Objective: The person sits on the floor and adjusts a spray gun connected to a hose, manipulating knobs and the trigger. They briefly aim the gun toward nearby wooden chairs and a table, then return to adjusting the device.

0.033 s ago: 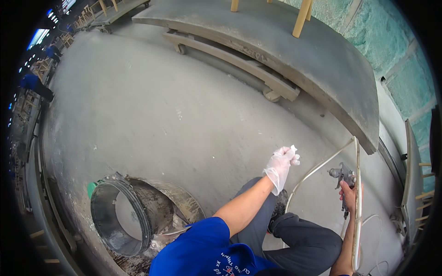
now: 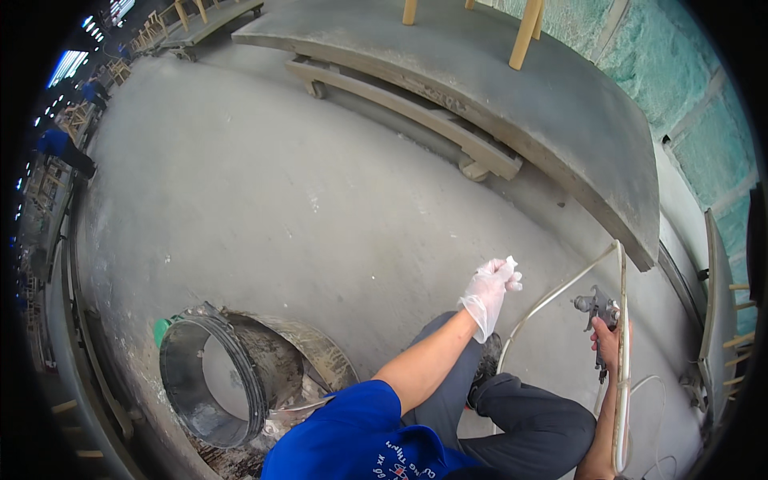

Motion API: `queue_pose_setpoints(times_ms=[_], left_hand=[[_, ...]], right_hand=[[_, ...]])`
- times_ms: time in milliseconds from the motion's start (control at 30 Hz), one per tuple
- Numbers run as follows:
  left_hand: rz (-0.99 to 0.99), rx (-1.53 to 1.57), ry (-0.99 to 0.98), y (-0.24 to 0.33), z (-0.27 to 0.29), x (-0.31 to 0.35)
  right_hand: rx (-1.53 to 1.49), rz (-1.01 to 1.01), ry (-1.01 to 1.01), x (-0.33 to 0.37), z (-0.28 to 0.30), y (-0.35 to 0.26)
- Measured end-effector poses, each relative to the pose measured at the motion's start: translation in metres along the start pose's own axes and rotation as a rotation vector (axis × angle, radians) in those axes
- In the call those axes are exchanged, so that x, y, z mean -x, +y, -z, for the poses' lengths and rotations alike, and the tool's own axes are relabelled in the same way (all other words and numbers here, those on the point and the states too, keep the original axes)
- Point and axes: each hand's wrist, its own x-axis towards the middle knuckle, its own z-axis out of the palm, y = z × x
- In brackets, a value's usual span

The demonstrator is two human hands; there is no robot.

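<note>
My left hand (image 2: 486,293), in a thin clear glove, is raised over the floor in front of my knees. Its fingers are curled together, and a small white tip sticks out at the top; whether that is glove or something held cannot be made out. At the right, my bare right hand (image 2: 608,344) grips a grey metal spray gun (image 2: 594,306) by its handle, nozzle pointing left. A pale hose (image 2: 623,352) runs up along my right forearm, bends sharply above the gun and loops down toward my feet.
A grey low wheeled platform (image 2: 448,72) carries upright wooden legs (image 2: 526,36). A dirty open drum (image 2: 212,380) lies on its side at lower left, beside a green object (image 2: 162,329). Teal sheeting (image 2: 664,76) covers the far right wall. Another person (image 2: 64,150) stands far left.
</note>
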Motion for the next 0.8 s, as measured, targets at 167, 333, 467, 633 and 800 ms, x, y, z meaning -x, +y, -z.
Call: queue_pose_setpoints(times_ms=[167,333,467,633,800], left_hand=[[0.041,-0.016,0.013,0.01,-0.001,-0.006],[0.042,-0.007,-0.005,0.008,0.001,-0.011],[0.04,-0.017,0.006,0.003,0.003,-0.011],[0.03,-0.022,-0.012,0.0,0.004,-0.013],[0.041,-0.082,0.039,0.006,-0.001,-0.009]], right_hand=[[0.257,0.123,0.097,-0.006,0.008,-0.001],[0.521,0.319,0.382,-0.01,0.022,0.008],[0.346,0.347,0.438,-0.005,0.028,0.003],[0.289,0.504,0.429,0.014,0.021,-0.031],[0.339,0.678,0.301,0.039,0.006,-0.065]])
